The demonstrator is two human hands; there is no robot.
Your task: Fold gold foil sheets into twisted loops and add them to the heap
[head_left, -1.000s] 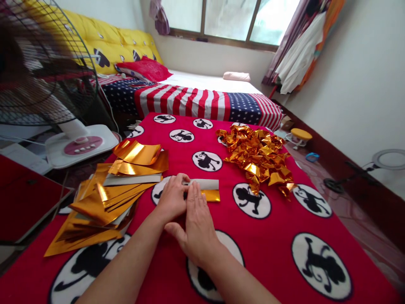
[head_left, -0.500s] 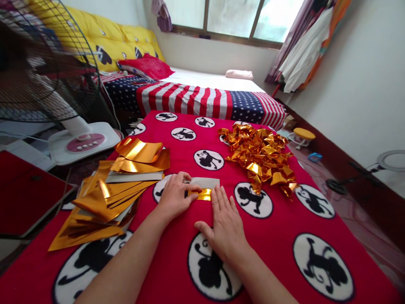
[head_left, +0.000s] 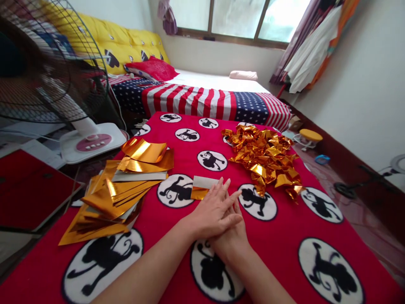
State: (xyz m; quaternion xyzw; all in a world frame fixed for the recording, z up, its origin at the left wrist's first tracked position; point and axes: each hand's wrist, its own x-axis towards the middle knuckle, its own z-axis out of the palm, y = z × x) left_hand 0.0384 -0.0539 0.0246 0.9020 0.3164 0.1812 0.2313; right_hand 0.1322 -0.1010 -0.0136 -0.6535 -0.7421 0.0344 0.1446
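Observation:
A partly folded sheet of gold foil paper [head_left: 200, 193] lies flat on the red cloth, grey backing showing above a gold folded strip. Its right part is hidden beneath my hands. My left hand [head_left: 212, 211] rests across the top of my right hand, palm down with fingers stretched out and spread. Underneath, my right hand [head_left: 233, 236] is mostly covered; its fingers lie straight over the right end of the sheet. Left of them is a fanned stack of gold foil sheets [head_left: 104, 198]. Folded gold foil pieces [head_left: 265, 156] form a loose heap at the right.
A red cloth with monkey prints [head_left: 284, 223] covers the low table. A caged electric fan [head_left: 91, 141] stands at the left, near a red board [head_left: 31, 185]. Beyond the table is a bed with a striped, starred cover [head_left: 196, 101]. A yellow stool [head_left: 310, 135] stands right.
My left hand has left the sheet's left end and moved right, onto the back of my right hand. The sheet's left part is now uncovered. The view has shifted slightly.

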